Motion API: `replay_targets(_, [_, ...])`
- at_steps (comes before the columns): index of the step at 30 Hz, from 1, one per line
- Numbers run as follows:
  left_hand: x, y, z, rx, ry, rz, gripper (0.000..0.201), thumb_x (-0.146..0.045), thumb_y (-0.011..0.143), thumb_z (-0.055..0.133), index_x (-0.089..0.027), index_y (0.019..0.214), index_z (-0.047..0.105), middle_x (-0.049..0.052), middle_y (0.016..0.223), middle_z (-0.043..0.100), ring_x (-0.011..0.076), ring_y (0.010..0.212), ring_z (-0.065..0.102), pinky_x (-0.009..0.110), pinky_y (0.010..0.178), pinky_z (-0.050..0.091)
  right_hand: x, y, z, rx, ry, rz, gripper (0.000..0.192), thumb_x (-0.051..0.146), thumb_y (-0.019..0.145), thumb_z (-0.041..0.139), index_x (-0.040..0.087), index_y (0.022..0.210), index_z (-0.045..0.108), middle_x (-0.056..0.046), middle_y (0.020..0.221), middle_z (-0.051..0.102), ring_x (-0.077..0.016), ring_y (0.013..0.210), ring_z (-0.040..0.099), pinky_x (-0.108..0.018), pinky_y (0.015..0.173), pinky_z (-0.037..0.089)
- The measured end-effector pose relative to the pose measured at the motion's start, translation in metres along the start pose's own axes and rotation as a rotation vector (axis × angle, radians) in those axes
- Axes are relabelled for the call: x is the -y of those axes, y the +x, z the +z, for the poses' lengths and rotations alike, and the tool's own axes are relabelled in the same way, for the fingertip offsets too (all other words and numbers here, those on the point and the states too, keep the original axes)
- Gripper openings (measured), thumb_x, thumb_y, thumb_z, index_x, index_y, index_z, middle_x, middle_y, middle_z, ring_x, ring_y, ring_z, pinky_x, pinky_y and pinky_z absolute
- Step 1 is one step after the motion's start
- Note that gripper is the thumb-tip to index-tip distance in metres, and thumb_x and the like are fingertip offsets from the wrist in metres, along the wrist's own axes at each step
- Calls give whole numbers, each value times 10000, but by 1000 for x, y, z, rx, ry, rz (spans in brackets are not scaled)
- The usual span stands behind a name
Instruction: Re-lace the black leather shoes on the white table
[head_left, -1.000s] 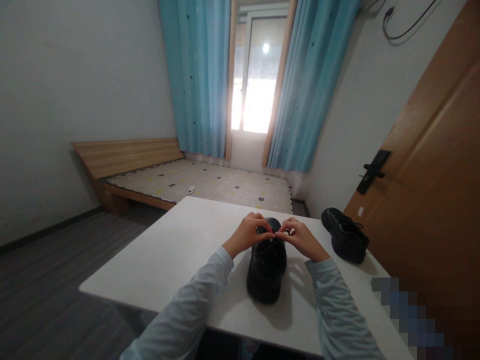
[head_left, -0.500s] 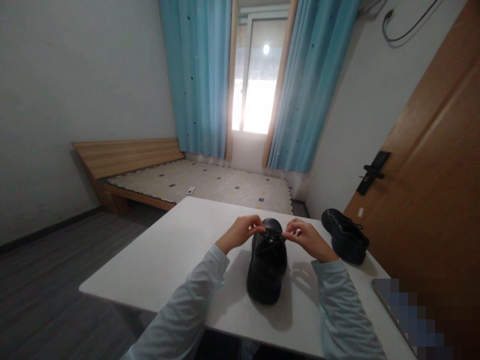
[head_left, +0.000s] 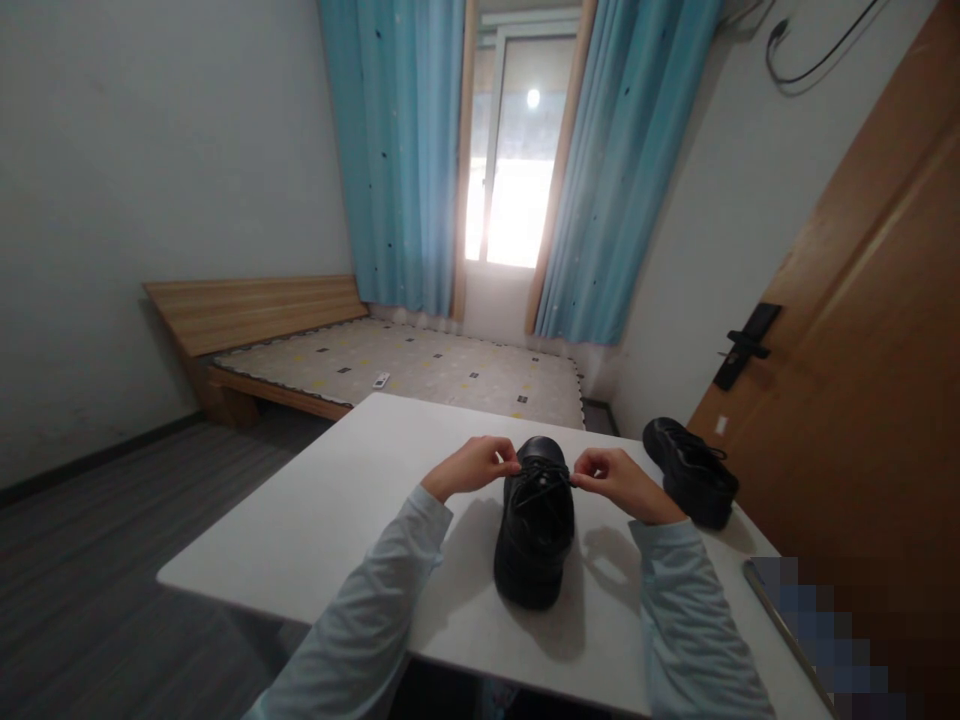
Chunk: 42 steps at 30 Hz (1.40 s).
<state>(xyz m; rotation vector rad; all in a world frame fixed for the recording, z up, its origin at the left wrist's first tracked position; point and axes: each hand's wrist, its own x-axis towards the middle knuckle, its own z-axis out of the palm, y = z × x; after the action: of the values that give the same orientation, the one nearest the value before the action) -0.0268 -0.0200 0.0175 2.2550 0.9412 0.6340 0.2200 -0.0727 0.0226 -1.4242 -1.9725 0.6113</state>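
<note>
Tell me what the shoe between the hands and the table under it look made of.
Black shoe: probably leather or a synthetic imitation, smooth with a dull sheen on its upper; thick sole looks rubbery. White table: smooth matte top, possibly laminate or painted board; its evenly flat surface shows no grain.

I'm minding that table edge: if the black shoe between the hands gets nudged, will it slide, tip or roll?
The black shoe probably slides rather than rolls: it stands on a thick, flat sole on the smooth white table. Tipping seems unlikely, being low and broad. Its laces, pinched by the left hand and right hand, look floppy.
</note>
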Motion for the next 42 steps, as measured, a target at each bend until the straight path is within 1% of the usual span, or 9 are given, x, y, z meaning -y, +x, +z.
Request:
replay_targets(6, [-17, 3, 11, -209, -5, 173, 199, -329, 768, 574, -175, 880, 632, 27, 890, 630, 117, 721, 555, 232, 685, 444, 10, 4, 8, -65, 78, 0, 323, 478, 778, 542, 159, 764, 590, -20, 694, 591, -126, 588, 501, -262, 554, 404])
replay_targets(10, [-24, 5, 25, -263, 102, 230, 192, -333, 762, 585, -180, 864, 643, 39, 872, 590, 143, 777, 561, 253, 741, 441, 18, 8, 19, -116, -9, -28, 257, 417, 756, 587, 164, 717, 605, -26, 717, 576, -146, 646, 514, -275, 592, 401])
replay_targets(14, [-25, 8, 34, -296, 130, 216, 158, -328, 755, 600, -175, 788, 626, 30, 830, 566, 138, 728, 554, 239, 677, 434, 23, 10, 25, -142, -28, -59, 258, 402, 772, 574, 173, 659, 610, -19, 700, 527, -141, 634, 497, -275, 596, 395])
replay_targets(19, [-26, 7, 31, -297, -4, 196, 136, -293, 728, 634, -162, 713, 602, 12, 769, 578, 124, 695, 537, 218, 628, 410, 23, 10, 25, -170, 21, -73, 297, 433, 758, 590, 169, 621, 584, -14, 690, 519, -141, 637, 492, -274, 597, 383])
replay_targets(21, [-27, 7, 29, -303, -71, 174, 129, -271, 723, 635, -155, 689, 591, 7, 729, 586, 125, 694, 537, 220, 630, 403, 22, 11, 25, -187, 93, -41, 307, 441, 741, 604, 168, 606, 570, -11, 663, 519, -138, 619, 486, -272, 579, 376])
replay_targets(27, [-22, 12, 31, -237, -342, 75, 209, -328, 719, 632, -144, 674, 544, 9, 706, 623, 135, 699, 558, 245, 658, 414, 18, 10, 27, -126, 505, 151, 377, 511, 627, 680, 167, 579, 533, 17, 560, 516, -105, 522, 433, -239, 483, 300])
replay_targets(33, [-17, 14, 39, -189, -747, 40, 261, -374, 768, 579, -162, 725, 434, 36, 791, 660, 128, 737, 589, 259, 697, 442, 18, 10, 30, -157, 814, 266, 465, 544, 507, 744, 181, 535, 455, 24, 528, 510, -92, 500, 421, -234, 481, 302])
replay_targets(37, [-15, 15, 39, -217, -752, -4, 193, -314, 834, 489, -169, 737, 405, 11, 743, 625, 100, 691, 564, 233, 658, 439, 19, 10, 29, -169, 846, 295, 461, 562, 508, 738, 178, 568, 489, -23, 607, 594, -110, 536, 470, -238, 488, 327])
replay_targets(42, [-10, 17, 36, -214, -592, -13, 172, -286, 858, 436, -170, 736, 399, -17, 675, 564, 88, 635, 516, 225, 622, 429, 14, 10, 27, -187, 797, 331, 446, 571, 531, 716, 170, 615, 541, -50, 669, 631, -102, 524, 456, -228, 464, 300])
